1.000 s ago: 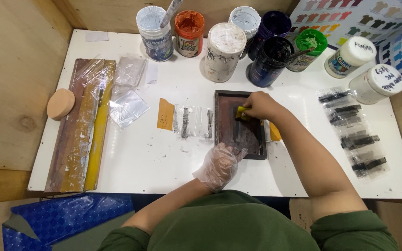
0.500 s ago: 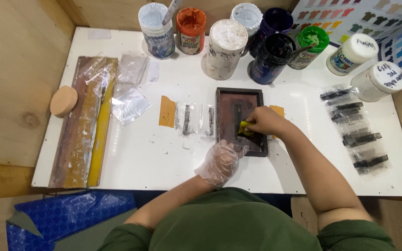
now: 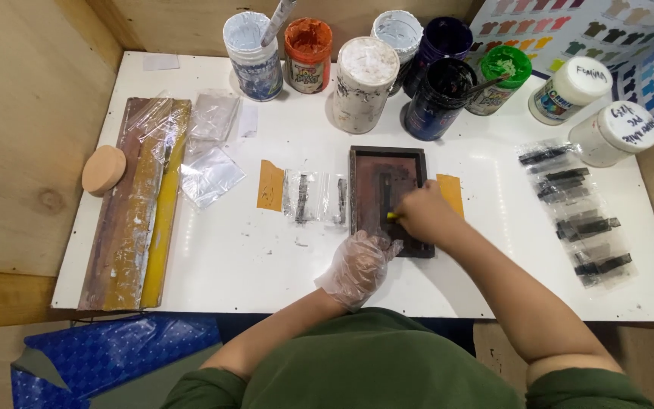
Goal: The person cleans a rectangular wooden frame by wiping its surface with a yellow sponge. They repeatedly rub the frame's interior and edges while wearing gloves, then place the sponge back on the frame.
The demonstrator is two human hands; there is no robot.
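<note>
Right hand point(image 3: 427, 214) clenched on yellow tool point(image 3: 393, 216) (possibly a scraper) over dark frame point(image 3: 387, 198); gloved left hand point(image 3: 357, 266) steadies frame, fingers curled

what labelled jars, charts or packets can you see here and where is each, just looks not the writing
White jars: two, table's right rear, white lids with handwritten marks.
Labelled tubs: rear row, round, printed wrappers; one blue and white, one orange.
Colour chart: top right corner, rows of small garment swatches.
Clear packets: right side, four in a row, dark strips inside.
</note>
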